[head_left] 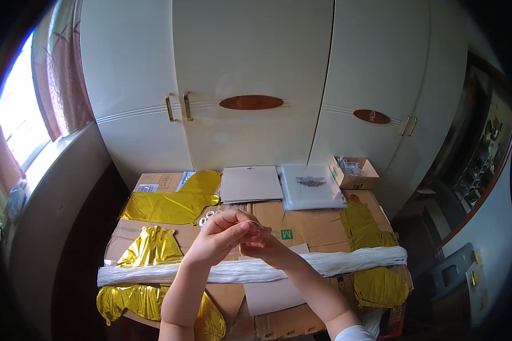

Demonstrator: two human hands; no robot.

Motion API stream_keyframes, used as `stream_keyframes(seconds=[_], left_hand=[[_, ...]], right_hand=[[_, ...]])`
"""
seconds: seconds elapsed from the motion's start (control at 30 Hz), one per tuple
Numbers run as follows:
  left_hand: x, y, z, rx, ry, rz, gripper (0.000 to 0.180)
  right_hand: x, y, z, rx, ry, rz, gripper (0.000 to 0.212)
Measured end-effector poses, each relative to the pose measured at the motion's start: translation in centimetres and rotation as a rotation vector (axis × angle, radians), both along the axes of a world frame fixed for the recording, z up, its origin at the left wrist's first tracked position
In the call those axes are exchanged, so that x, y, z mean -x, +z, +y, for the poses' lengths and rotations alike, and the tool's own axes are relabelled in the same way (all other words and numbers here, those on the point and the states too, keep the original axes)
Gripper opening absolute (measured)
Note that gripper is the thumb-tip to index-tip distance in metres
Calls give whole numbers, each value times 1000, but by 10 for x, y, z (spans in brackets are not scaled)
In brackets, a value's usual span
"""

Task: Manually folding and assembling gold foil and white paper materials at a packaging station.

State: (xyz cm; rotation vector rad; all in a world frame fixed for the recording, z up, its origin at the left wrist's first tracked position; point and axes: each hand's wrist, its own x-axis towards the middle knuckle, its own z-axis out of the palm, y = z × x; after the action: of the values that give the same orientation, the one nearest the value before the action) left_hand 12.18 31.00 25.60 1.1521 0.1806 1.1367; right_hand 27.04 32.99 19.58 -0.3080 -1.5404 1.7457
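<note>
Over the middle of the table my left hand (221, 236) and my right hand (265, 248) meet, both with fingers closed. A thin pale string (255, 223) is pinched at the left fingertips and runs across to the right fingers. Its ends are too small to follow. Below my wrists a long bundle of white string (347, 261) lies across the table from left to right. Flat gold foil balloons lie about it: one at the far left (170, 206), another nearer on the left (153, 247), and one on the right (381, 287), partly under the bundle.
Cardboard (313, 227) covers the table. Small white rolls (208, 217) sit just beyond my left hand. Along the back are grey sheets (250, 183), a stack of clear plastic bags (308, 193) and a small open box (357, 181). White cabinet doors (250, 57) stand behind.
</note>
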Motion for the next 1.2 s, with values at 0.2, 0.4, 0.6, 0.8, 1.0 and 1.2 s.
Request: stream_keyframes(seconds=[0.2,0.4,0.6,0.8,1.0,1.2], left_hand=[[13,2,4,6,190,22,12],[30,10,4,112,195,-52,12],[31,19,-1,287,237,-410,18],[23,11,14,-421,1177,606,31],[13,5,14,-941,1245,1118,5],[27,-2,8,-100,177,222,12]], right_hand=[[-11,0,10,41,161,130,13],[-42,6,27,163,55,204,22],[-59,15,39,244,-142,-24,22],[-57,22,27,-129,-114,-142,19],[-84,38,24,-38,-149,75,19],[-78,34,31,-111,-451,-103,18]])
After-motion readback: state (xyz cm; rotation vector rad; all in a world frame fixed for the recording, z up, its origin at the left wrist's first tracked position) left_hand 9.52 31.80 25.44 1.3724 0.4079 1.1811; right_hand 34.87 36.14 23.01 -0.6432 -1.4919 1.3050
